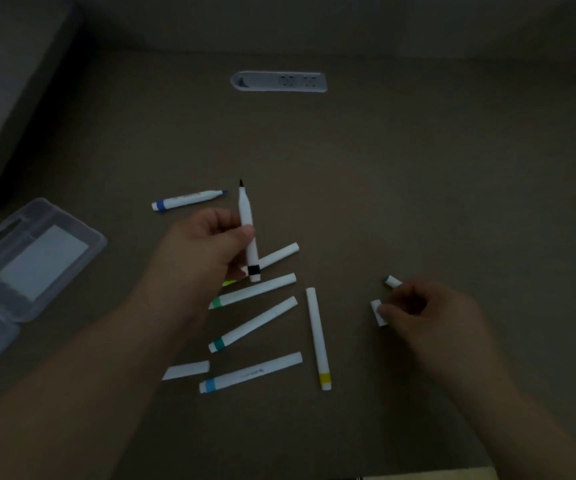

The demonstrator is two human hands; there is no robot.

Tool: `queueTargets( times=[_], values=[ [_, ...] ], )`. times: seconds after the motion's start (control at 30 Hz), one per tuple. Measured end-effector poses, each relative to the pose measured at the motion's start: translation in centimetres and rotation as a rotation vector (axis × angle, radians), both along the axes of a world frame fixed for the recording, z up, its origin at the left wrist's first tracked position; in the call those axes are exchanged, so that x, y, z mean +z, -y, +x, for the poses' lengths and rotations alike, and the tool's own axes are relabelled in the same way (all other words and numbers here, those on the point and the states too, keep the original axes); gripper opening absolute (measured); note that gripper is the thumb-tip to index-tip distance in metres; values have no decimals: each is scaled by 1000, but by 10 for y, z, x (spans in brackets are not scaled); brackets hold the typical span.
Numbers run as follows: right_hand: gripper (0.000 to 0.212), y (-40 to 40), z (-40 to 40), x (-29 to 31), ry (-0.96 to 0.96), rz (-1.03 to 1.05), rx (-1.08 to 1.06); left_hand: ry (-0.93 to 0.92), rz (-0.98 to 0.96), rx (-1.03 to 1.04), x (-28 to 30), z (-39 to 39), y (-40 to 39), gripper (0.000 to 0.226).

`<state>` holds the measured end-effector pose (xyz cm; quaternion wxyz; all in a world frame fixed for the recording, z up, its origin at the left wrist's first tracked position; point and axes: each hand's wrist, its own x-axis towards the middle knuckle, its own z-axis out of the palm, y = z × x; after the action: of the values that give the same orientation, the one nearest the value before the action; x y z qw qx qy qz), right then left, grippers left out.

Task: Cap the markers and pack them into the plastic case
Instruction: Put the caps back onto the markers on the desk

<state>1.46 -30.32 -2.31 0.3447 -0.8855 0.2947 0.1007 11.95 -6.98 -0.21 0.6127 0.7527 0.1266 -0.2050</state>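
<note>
Left hand (203,242) pinches uncapped black marker (248,233), tip pointing away. Right hand (428,311) curls fingers round white cap (378,312); second cap (392,281) lies just beyond its fingertips. Between hands, capped markers lie on brown table (418,168): green (253,291), teal (253,323), light blue (251,373), yellow (318,338). Uncapped blue marker (189,199) lies farther away, left. Clear plastic case (33,258) open at far left.

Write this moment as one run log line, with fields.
left hand: holds uncapped black marker | right hand: pinches white cap | plastic case: open, no markers inside
</note>
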Motion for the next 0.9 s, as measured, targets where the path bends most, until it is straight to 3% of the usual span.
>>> queueTargets(
  times=[0.2,0.3,0.47,0.63,0.8,0.9],
  values=[
    [14,-11,-2,-1,-65,-115,163,-119,-178,27,-7,-19,19,8],
    [28,-13,-4,7,-7,105,102,-135,-213,19,-7,-26,26,8],
    [21,-17,-6,20,103,416,82,-137,-253,-15,-3,-34,34,8],
    [21,-19,-3,23,124,561,20,-185,-381,-26,-1,-35,36,16],
    [26,-25,1,24,-19,1259,-338,-172,-414,-51,-6,-38,39,17],
    [22,-26,1,23,-121,1560,-480,-163,-422,-51,-6,-42,40,13]
  ],
)
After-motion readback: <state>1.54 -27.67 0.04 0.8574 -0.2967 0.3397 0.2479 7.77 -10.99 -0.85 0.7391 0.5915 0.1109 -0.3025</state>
